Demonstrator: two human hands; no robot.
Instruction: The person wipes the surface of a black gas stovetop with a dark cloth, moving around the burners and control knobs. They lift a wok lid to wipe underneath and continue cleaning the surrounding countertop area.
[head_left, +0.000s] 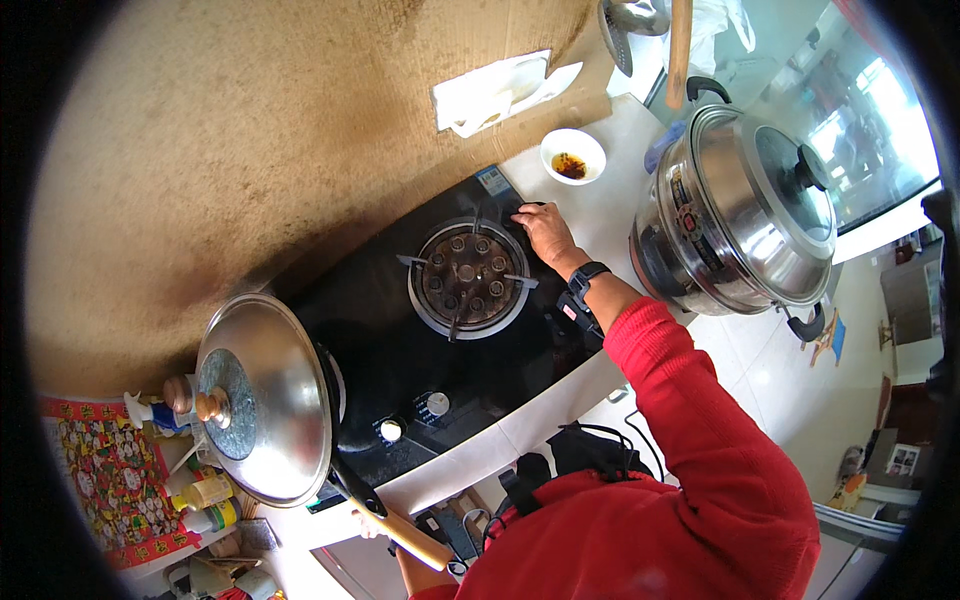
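Note:
My right hand (547, 231) reaches to the far right corner of a black glass gas hob (360, 300), beside its bare burner (466, 277). Its fingers are bent near a small dark edge; whether they grip anything is unclear. My left hand (367, 523) is low at the hob's near left edge, partly hidden behind the wooden handle (416, 541) of a wok. A domed steel lid (289, 397) with a glass centre and wooden knob covers that wok, which stands over the hob's left side. Two control knobs, one light (391, 430) and one grey (437, 404), sit along the front.
A white bowl (555, 144) with dark seasoning and liquid stands beyond my right hand. To the right is a tall lidded steel steamer pot (697, 217). Stained cardboard (225, 150) lines the wall. Bottles (206, 493) crowd the left. A ladle (637, 16) hangs at top right.

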